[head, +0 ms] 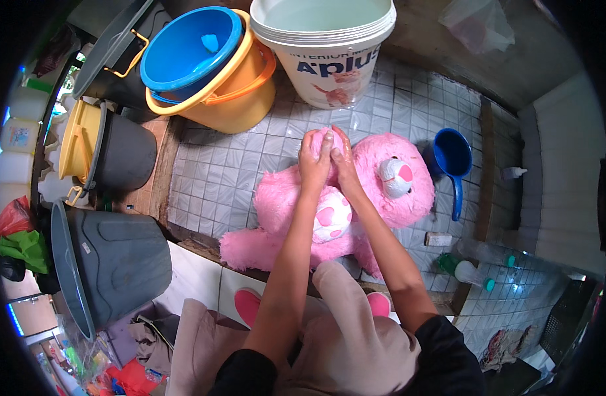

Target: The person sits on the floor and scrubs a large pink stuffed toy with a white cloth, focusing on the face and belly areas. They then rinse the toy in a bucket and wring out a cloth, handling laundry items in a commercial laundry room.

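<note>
A large pink plush bear [278, 203] lies on the grey tiled floor in front of me, its head to the right, with a white snout and a white foot sole with pink spots. My left hand [314, 161] and my right hand [345, 163] are cupped around a raised limb of the bear, pressing its pink plush between the palms from both sides. The fur looks damp in places. To the right of the bear's head lies a blue plastic dipper [450, 153], its handle pointing towards me.
A white paint bucket of water [328, 64] stands beyond the bear. Left of it, a blue basin [157, 64] sits in a yellow bucket [238, 106]. Grey tubs [125, 267] line the left side. Plastic bottles [466, 272] and a small block [437, 239] lie at right.
</note>
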`<move>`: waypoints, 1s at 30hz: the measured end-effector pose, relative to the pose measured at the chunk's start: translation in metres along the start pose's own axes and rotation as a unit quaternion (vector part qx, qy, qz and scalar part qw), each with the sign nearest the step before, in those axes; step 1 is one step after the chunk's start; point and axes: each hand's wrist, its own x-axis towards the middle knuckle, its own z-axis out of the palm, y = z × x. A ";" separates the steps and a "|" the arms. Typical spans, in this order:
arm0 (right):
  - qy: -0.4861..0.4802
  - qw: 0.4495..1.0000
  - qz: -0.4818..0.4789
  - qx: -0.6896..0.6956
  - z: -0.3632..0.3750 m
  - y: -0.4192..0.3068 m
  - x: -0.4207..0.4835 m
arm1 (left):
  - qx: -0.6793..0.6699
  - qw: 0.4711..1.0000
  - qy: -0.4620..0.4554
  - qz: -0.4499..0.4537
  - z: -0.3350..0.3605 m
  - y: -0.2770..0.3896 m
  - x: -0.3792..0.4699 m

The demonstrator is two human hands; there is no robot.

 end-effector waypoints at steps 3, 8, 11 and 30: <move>0.001 0.996 0.063 -0.069 0.000 0.008 -0.007 | -0.032 0.999 0.031 -0.017 0.000 0.006 -0.014; 0.061 0.990 0.070 -0.104 0.003 0.025 -0.013 | 0.072 0.992 0.092 -0.057 0.000 0.004 -0.021; 0.068 0.993 0.086 -0.043 0.002 0.026 -0.013 | 0.130 0.987 0.074 -0.065 0.002 -0.004 -0.017; 0.069 0.976 0.093 -0.186 -0.025 0.009 -0.049 | 0.444 0.842 -0.298 0.077 -0.174 0.012 0.099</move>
